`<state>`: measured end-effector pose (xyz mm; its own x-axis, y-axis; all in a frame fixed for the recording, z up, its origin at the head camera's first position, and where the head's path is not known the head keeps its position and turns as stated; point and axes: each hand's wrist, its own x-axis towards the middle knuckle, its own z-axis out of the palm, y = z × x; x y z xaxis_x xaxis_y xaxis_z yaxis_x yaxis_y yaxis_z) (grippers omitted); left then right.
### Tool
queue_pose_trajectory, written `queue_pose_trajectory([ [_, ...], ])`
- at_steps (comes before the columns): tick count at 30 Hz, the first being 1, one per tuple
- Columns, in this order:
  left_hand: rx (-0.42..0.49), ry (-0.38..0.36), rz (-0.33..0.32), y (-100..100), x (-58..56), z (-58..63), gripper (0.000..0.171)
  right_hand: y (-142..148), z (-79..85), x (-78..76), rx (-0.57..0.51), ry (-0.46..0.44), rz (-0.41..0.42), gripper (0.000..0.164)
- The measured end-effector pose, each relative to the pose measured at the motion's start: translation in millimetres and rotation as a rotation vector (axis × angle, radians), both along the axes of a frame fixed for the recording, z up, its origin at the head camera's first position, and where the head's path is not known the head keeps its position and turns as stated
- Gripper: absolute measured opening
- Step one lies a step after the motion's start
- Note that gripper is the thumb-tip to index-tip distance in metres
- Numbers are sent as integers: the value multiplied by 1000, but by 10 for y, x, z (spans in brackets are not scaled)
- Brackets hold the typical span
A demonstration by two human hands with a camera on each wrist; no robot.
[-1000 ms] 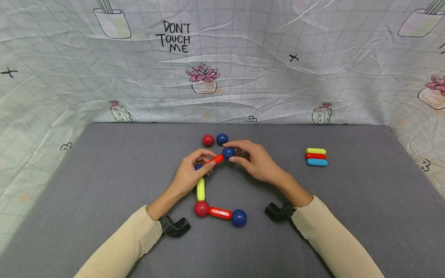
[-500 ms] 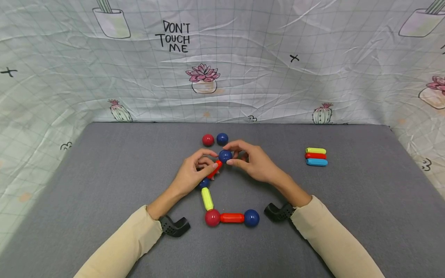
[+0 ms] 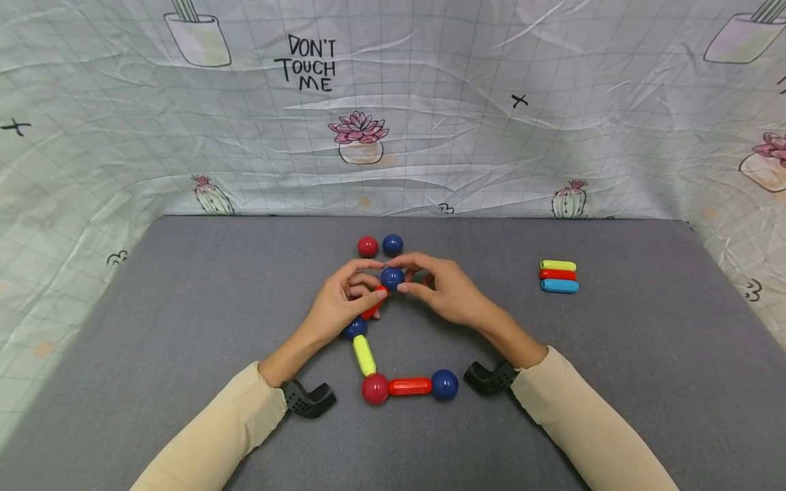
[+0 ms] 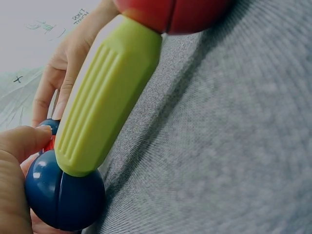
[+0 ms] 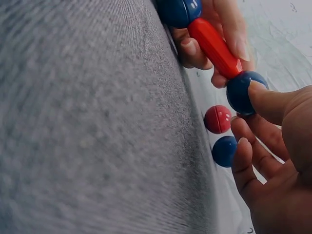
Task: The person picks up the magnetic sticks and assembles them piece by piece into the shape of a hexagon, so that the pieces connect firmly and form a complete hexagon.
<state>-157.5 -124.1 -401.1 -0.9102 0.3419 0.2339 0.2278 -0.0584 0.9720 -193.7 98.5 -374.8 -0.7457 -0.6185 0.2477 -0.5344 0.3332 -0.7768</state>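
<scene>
My left hand (image 3: 340,299) grips a red rod (image 5: 214,48), thumb on its near side and fingers beyond. At the rod's far end sits a blue ball (image 3: 392,278), which my right hand (image 3: 445,290) pinches between thumb and fingers. The rod's lower end joins a second blue ball (image 4: 66,192) beside my left hand. From there a yellow rod (image 4: 109,92) runs down to a red ball (image 3: 375,389). Another red rod (image 3: 410,387) leads right from that ball to a third blue ball (image 3: 445,384), forming one connected chain.
A loose red ball (image 3: 368,247) and a loose blue ball (image 3: 393,245) lie just beyond my hands. Yellow (image 3: 558,265), red (image 3: 557,275) and light blue rods (image 3: 559,286) lie side by side at the right. A printed cloth (image 3: 467,157) hangs behind the grey table (image 3: 184,307).
The held red rod has tilted steeper as my right hand brought its blue ball slightly left and nearer. The lower part of the chain has swung toward me and to the right.
</scene>
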Motion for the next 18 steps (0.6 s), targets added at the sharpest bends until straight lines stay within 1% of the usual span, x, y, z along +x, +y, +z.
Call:
queue_pose_trajectory([
  [5,9,3,9,-1,-4,-6,39,25,30,4,-30,-19,-20,33],
  [10,12,7,23,5,5,3,38,86,70,13,-5,-15,-38,30],
  [14,11,10,27,11,5,-4,40,194,102,32,33,14,-45,29],
  [18,9,8,34,8,-3,-9,41,384,139,57,59,65,-68,28],
])
